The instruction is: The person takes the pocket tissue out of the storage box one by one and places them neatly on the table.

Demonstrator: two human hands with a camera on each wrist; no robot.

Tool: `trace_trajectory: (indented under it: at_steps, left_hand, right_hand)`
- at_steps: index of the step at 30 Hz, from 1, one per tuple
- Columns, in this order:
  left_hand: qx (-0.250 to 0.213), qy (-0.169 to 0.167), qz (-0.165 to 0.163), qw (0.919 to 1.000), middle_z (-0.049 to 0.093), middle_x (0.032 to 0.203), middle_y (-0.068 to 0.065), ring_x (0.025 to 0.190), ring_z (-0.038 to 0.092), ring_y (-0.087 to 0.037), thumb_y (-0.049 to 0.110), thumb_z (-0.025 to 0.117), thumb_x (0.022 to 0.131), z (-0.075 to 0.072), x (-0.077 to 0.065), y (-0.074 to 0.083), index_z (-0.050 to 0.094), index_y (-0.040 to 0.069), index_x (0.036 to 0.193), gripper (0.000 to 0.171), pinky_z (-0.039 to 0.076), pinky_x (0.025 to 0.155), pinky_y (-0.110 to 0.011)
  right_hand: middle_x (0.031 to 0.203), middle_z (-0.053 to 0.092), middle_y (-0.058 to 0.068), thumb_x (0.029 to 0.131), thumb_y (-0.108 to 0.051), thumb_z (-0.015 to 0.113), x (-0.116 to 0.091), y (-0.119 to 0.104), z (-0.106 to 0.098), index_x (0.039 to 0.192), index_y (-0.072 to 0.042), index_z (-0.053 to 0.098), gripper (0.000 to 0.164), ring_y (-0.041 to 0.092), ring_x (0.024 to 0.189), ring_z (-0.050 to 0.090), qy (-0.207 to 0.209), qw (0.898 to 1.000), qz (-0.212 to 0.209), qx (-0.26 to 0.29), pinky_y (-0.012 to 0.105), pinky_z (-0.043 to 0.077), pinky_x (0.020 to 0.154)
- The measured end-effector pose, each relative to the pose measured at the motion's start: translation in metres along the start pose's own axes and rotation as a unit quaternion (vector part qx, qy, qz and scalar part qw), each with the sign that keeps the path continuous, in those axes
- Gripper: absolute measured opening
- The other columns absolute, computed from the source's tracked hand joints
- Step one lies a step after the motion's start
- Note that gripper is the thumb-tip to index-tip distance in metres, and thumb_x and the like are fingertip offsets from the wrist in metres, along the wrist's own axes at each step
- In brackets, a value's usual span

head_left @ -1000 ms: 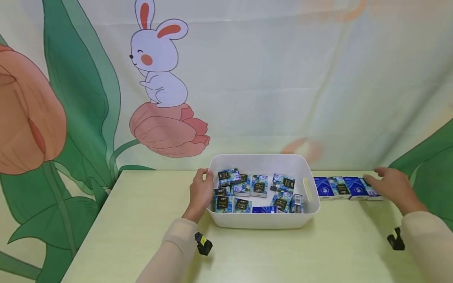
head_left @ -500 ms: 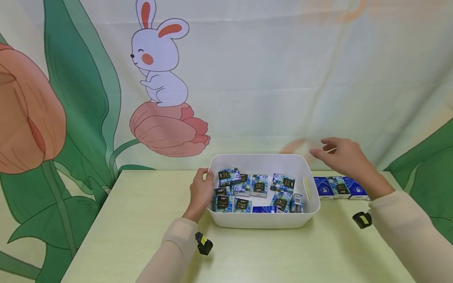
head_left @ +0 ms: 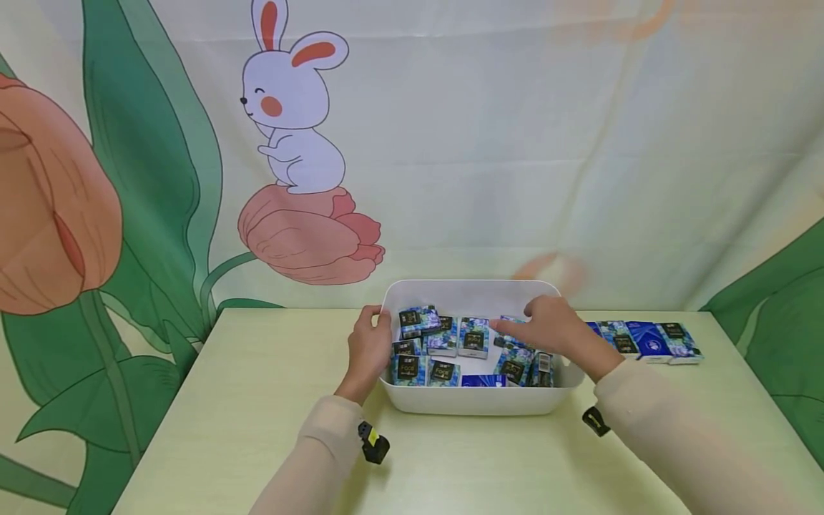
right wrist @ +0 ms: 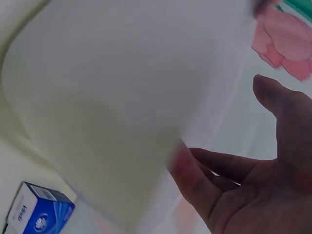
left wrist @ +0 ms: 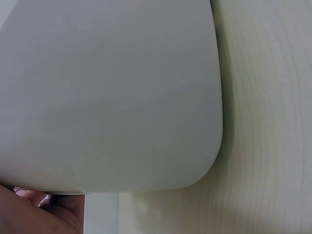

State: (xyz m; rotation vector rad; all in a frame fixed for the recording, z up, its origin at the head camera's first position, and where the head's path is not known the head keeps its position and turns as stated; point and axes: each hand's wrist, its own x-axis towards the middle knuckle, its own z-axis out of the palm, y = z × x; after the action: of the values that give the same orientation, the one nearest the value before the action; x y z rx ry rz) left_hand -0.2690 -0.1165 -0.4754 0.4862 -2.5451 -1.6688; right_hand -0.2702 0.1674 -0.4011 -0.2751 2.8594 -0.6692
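Note:
A white plastic bin (head_left: 476,402) holds several small tissue packs, most in floral blue-green wrapping (head_left: 474,336) and one plain blue pack (head_left: 484,380) near the front wall. My left hand (head_left: 369,350) grips the bin's left end; in the left wrist view its fingers (left wrist: 39,214) show at the rim beside the bin's outer wall (left wrist: 112,97). Over the right part of the bin is my right hand (head_left: 556,325), thumb and fingers apart above the packs. The right wrist view shows this hand (right wrist: 243,195) spread at the bin's rim, nothing visible between thumb and fingers.
Right of the bin, a row of tissue packs alternates blue (head_left: 649,340) and floral (head_left: 681,342) along the table's back edge. Behind the pale table (head_left: 257,400) hangs a printed curtain (head_left: 450,179) with a rabbit and tulips.
My right hand has left the floral pack at the row's right end and swung left over the bin. The left hand stays on the bin.

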Motion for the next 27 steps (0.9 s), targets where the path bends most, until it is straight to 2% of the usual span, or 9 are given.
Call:
trace_trajectory:
  at_steps: [2,4,8,12,16,22,27]
  left_hand:
    - [0.000,0.001,-0.001,1.0000,0.059,0.131,-0.017,0.106,0.056,-0.034,0.037,0.042,0.107,-0.001,0.001,0.000,0.053,0.011,0.138,0.041,0.055,0.076,-0.048]
    - [0.002,0.004,-0.003,1.0000,0.059,0.132,-0.016,0.107,0.056,-0.033,0.038,0.042,0.107,-0.001,0.001,0.000,0.053,0.012,0.138,0.041,0.055,0.077,-0.048]
    - [0.004,0.011,-0.002,0.9999,0.059,0.132,-0.016,0.107,0.056,-0.034,0.037,0.043,0.107,0.000,0.002,-0.001,0.054,0.011,0.136,0.041,0.053,0.078,-0.048]
    - [0.002,0.012,-0.002,0.9999,0.060,0.131,-0.016,0.106,0.056,-0.033,0.037,0.043,0.107,0.001,0.002,-0.001,0.055,0.011,0.136,0.040,0.053,0.078,-0.048]
    - [0.001,0.010,0.005,0.9999,0.059,0.132,-0.016,0.109,0.056,-0.034,0.036,0.043,0.107,0.003,0.001,0.000,0.055,0.010,0.136,0.041,0.051,0.086,-0.052]
    - [0.000,0.016,0.010,0.9998,0.060,0.132,-0.016,0.112,0.055,-0.034,0.036,0.043,0.107,0.001,0.002,0.000,0.056,0.010,0.135,0.040,0.045,0.096,-0.057]
    - [0.006,0.018,0.015,0.9997,0.061,0.131,-0.017,0.112,0.056,-0.035,0.035,0.044,0.107,-0.001,0.002,-0.001,0.056,0.009,0.134,0.040,0.044,0.097,-0.057]
  right_hand:
    - [0.057,0.052,0.004,0.089,-0.063,0.066,0.005,-0.002,0.013,0.066,-0.007,0.058,0.061,0.016,0.049,0.046,-0.023,1.000,0.010,0.001,0.032,0.042,0.052]
    - [0.048,0.035,-0.003,0.088,-0.063,0.066,0.010,-0.002,0.023,0.058,-0.015,0.042,0.061,0.015,0.040,0.042,-0.048,0.999,0.020,-0.010,0.029,0.037,0.045]
    - [0.050,0.035,-0.003,0.088,-0.064,0.066,0.017,-0.001,0.038,0.060,-0.016,0.041,0.060,0.023,0.046,0.062,-0.093,0.993,0.058,-0.040,0.031,0.049,0.046]
    - [0.057,0.042,0.000,0.088,-0.064,0.065,0.022,0.002,0.049,0.068,-0.010,0.055,0.059,0.022,0.055,0.064,-0.117,0.986,0.077,-0.088,0.030,0.049,0.053]
    - [0.061,0.048,0.002,0.087,-0.059,0.071,0.022,0.005,0.058,0.078,-0.006,0.064,0.054,0.018,0.058,0.054,-0.105,0.985,0.071,-0.115,0.030,0.041,0.058]
    - [0.058,0.040,-0.002,0.082,-0.041,0.080,0.024,0.005,0.069,0.065,-0.010,0.054,0.044,0.015,0.053,0.042,-0.072,0.991,0.050,-0.103,0.031,0.037,0.052]
    - [0.060,0.045,0.000,0.079,-0.037,0.082,0.022,0.007,0.058,0.072,-0.006,0.056,0.041,0.017,0.055,0.045,-0.036,0.996,0.049,-0.069,0.032,0.037,0.053]
